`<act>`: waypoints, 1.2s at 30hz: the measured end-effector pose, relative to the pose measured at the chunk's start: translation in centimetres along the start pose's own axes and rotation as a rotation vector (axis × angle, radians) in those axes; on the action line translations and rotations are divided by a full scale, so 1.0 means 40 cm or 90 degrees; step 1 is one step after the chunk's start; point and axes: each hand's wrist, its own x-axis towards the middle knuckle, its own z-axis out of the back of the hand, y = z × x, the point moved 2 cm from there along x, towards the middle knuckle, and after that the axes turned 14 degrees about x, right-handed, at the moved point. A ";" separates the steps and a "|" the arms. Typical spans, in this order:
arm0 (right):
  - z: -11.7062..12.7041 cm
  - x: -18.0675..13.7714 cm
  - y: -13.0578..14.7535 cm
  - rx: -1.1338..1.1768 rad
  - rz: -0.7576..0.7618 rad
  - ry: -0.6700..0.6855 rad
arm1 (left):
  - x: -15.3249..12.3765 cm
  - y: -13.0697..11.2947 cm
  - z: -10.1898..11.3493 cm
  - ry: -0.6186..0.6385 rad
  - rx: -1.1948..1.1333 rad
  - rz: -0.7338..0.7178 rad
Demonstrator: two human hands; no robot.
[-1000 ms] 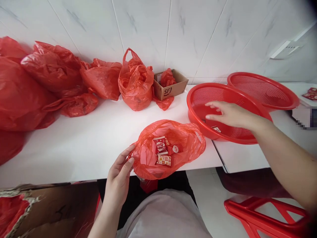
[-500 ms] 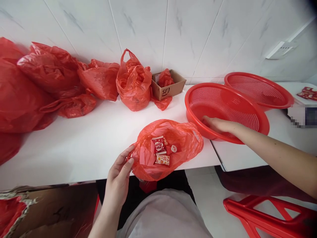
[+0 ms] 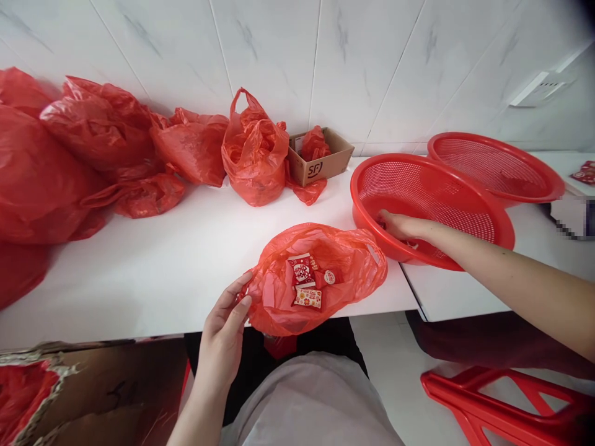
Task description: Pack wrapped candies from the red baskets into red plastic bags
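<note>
An open red plastic bag point(image 3: 353, 272) lies at the front edge of the white counter point(image 3: 186, 266). Inside it are a few small red and white sweet packets point(image 3: 304, 282). My left hand point(image 3: 223, 334) pinches the bag's left rim between thumb and fingers. My right hand point(image 3: 395, 224) reaches down inside the nearer red perforated basket point(image 3: 465, 195), close to its left wall. Its fingertips are curled low against the basket floor beside a small packet point(image 3: 411, 244); whether they grip it is hidden.
A second red basket point(image 3: 493, 164) sits behind the first. Several filled red bags point(image 3: 253, 148) line the tiled wall at the left. A small cardboard box point(image 3: 320, 161) stands by them. A red plastic stool point(image 3: 502, 409) is at lower right, a torn cardboard box point(image 3: 93, 396) at lower left.
My right hand dropped from above the nearer basket down into it, then slid a little toward its left wall. My left hand and the bag stayed put.
</note>
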 end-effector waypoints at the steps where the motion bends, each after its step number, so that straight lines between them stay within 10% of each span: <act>1: -0.006 -0.007 0.005 -0.003 -0.017 0.026 | 0.000 0.000 0.000 0.002 0.000 0.002; 6: 0.022 -0.023 0.047 -0.010 -0.056 0.075 | 0.003 0.001 0.000 0.013 0.002 0.004; 13: 0.104 -0.087 0.213 0.218 0.058 -0.118 | 0.013 0.002 0.007 0.006 0.007 -0.004; 21: -0.216 -0.165 0.293 0.244 0.199 0.351 | 0.022 -0.006 0.009 -0.008 0.006 -0.020; 36: -0.312 -0.081 0.230 0.218 0.196 0.281 | 0.019 -0.009 0.022 -0.016 0.030 -0.024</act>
